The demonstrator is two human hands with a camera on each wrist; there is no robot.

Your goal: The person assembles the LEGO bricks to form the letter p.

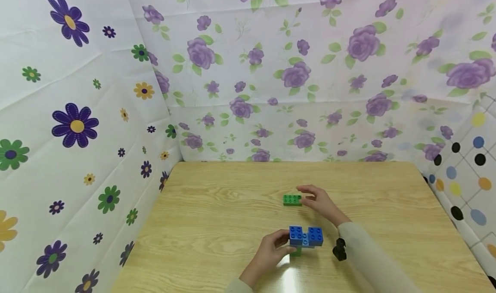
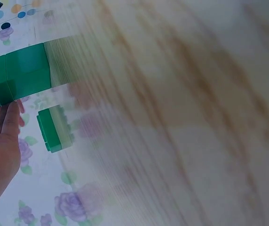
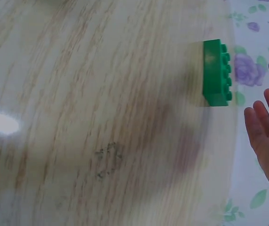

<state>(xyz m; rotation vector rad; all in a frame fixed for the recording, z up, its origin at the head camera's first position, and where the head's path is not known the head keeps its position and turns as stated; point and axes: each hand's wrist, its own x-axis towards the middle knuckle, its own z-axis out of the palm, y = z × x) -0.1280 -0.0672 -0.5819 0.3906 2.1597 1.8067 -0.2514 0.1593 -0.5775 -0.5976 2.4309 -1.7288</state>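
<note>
- The loose green brick (image 1: 291, 200) lies studs up on the table (image 1: 217, 215), beyond the built piece and slightly to its left.
- The person's right hand (image 1: 319, 202) is at the brick's right end, fingers extended and parted from the thumb, with nothing between them.
- To lift the brick cleanly, the thumb would best go to the near long side and the fingertips to the far side, leaving the studs uncovered.
- The left hand (image 1: 269, 252) pinches the built piece between thumb and fingers, low at its green base (image 1: 296, 252), under the left blue block (image 1: 296, 235).
- That low hold seems sound; the right blue block (image 1: 315, 236) overhangs, so pressing there without support underneath could tip or loosen it.
- Whether the right thumb touches the brick cannot be told: head view overlaps them, while right wrist view shows a gap to the visible fingers.
- The left fingertips are hidden behind the built piece, and left wrist view cuts that piece off at its edge.
- A dark object (image 1: 339, 250) by the right sleeve is hard to make out.
</note>
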